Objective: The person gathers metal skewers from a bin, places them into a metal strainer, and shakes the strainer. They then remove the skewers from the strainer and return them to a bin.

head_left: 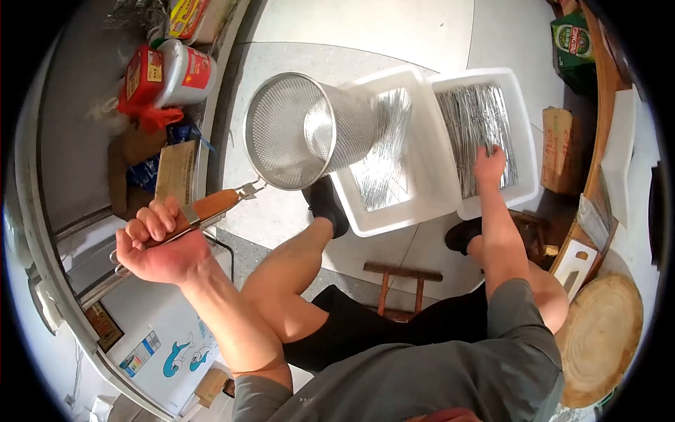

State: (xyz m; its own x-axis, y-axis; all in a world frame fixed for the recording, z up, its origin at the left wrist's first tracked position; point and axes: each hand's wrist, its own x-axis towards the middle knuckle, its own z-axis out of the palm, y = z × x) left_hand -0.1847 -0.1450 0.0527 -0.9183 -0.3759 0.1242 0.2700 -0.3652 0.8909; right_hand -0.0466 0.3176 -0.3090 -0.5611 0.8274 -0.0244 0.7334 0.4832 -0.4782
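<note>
Two white tubs stand side by side on the pale floor (351, 28): the larger left tub (427, 162) and the narrower right tub (518, 133). A perforated metal basket (281, 133) tilts by the left tub, overlapping its rim (whether it touches, I cannot tell). The left hand (165, 239) wraps round its wooden handle (215, 205). The right hand (490, 167) dips into the right tub, fingers curled at thin metal rods (472, 123), grip unclear; more rods lie in the left tub.

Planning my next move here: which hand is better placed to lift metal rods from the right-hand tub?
Probably your right hand: it is down at the metal rods, while your left hand grips the wooden basket handle.
</note>
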